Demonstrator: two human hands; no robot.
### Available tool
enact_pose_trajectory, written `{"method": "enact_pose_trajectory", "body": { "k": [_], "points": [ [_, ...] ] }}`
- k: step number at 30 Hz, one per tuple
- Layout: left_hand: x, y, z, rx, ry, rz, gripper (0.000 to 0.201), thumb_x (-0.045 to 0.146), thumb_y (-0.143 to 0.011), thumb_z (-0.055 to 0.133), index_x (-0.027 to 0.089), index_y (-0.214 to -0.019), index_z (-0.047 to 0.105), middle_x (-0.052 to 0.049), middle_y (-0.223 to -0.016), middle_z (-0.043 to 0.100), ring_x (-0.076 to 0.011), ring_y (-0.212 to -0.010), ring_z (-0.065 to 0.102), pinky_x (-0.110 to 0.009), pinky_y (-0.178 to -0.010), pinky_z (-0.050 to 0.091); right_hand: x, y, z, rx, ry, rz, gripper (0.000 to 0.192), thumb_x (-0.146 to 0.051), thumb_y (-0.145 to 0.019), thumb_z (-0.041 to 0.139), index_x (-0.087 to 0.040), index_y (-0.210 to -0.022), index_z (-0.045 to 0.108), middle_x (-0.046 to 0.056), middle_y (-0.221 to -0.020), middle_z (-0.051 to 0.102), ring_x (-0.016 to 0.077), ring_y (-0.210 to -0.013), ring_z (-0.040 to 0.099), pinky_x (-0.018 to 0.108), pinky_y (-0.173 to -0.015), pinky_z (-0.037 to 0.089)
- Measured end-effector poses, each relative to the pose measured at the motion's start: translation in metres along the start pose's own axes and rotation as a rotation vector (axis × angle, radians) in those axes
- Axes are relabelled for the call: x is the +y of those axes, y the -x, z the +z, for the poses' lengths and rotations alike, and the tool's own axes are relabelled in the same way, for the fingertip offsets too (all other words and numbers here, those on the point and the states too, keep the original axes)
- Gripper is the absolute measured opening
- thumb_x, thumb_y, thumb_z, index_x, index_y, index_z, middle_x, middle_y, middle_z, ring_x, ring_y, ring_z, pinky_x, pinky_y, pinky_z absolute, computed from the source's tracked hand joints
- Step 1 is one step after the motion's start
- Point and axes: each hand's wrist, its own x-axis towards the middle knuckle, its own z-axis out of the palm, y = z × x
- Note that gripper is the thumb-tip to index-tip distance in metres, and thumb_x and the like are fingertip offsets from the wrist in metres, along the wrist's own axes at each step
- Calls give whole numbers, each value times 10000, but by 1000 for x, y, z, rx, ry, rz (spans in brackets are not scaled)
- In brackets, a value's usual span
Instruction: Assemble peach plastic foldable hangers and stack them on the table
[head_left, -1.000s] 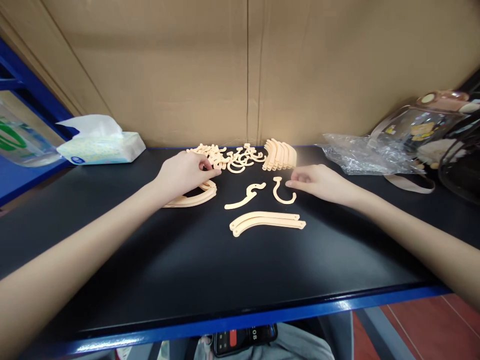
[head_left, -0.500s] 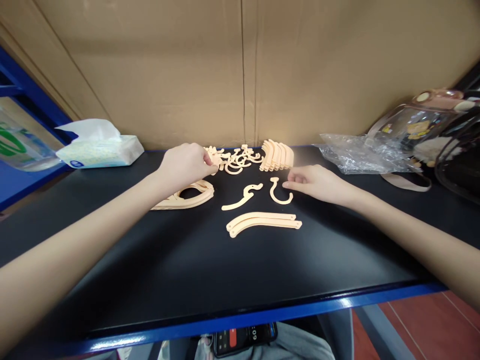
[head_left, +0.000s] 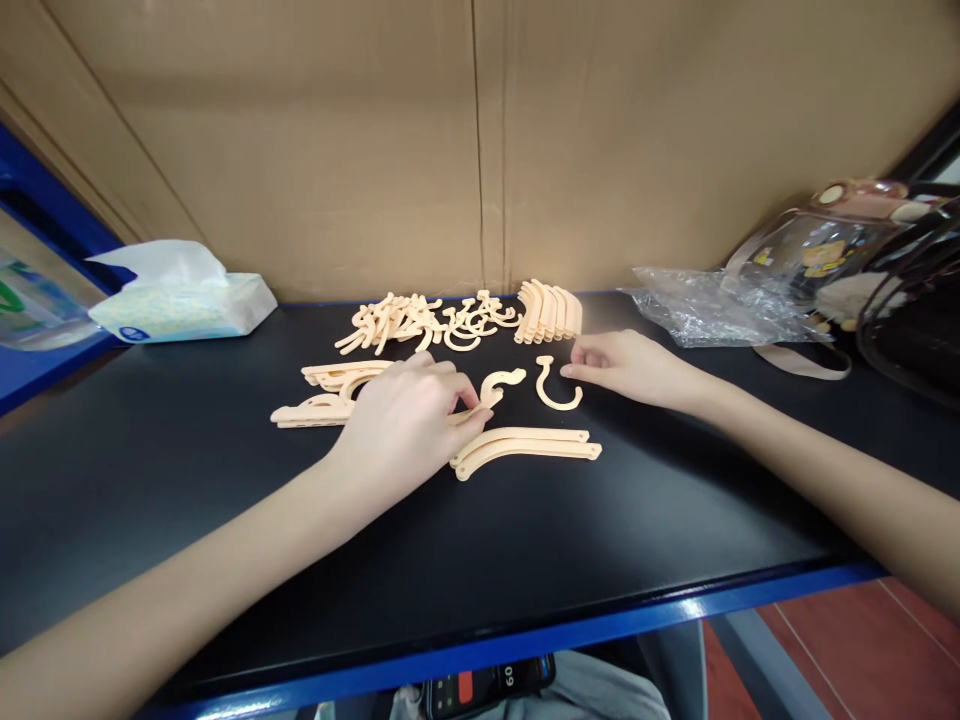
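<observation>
Near centre of frame: curved strips, two pale peach plastic arcs lying flat and touching on the black table. Just above: left hand, fingers curled, fingertips pinching the lower end of an S-shaped piece. Right of it: small hook, open upward, touched by the loosely curled, empty right hand. Farther back: loose pile and neat stack, same peach colour.
</observation>
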Motion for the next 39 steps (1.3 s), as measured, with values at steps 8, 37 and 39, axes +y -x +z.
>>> {"method": "enact_pose_trajectory", "body": {
  "k": [8, 37, 39],
  "points": [
    [1, -1, 10, 45, 26, 10, 230, 394, -833, 608, 214, -699, 657, -6, -675, 639, -195, -732, 567, -281, -517, 314, -2, 1, -1, -12, 13, 11, 278, -453, -854, 520, -209, -725, 549, -11, -665, 603, 141, -613, 530, 270, -579, 351],
    [-14, -1, 18, 5, 64, 185, 247, 252, -923, 477, 221, -1064, 678, -44, -1011, 658, -229, -960, 555, -385, -834, 412, -24, 14, 18, 4, 21, -520, 497, -471, -917, 472, -216, -1343, 514, 108, -1314, 519, 242, -1227, 444, 435, -1041, 383],
    [-14, -1, 18, 21, 77, 188, 250, 266, -913, 500, 226, -1079, 682, -49, -1019, 654, -235, -988, 542, -393, -859, 417, -24, 14, 19, 10, 23, -523, 483, -457, -926, 461, -217, -1342, 514, 108, -1314, 520, 242, -1231, 442, 439, -1042, 383]
  ]
}}
